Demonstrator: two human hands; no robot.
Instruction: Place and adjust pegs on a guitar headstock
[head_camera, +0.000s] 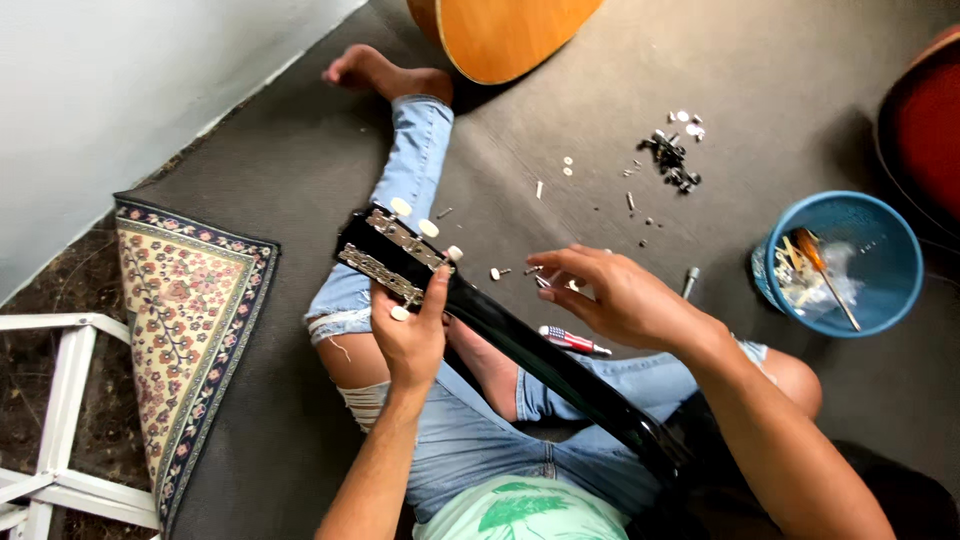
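A black guitar neck (540, 350) lies across my lap, its headstock (392, 255) pointing up-left with metal tuner plates and white tuning pegs. My left hand (410, 335) grips the neck just below the headstock, thumb near a peg. Over the neck to the right hovers my right hand (610, 295), fingers curled and pinched toward a small metal part; what it holds is unclear. A small screwdriver (575, 341) with a striped handle lies on my thigh under that hand.
Loose screws and small black and silver parts (672, 160) are scattered on the grey floor mat. A blue bucket (860, 215) with tools stands at right. An orange guitar body (505, 35) lies at the top, a patterned rug (185, 320) and a white frame (60, 410) at left.
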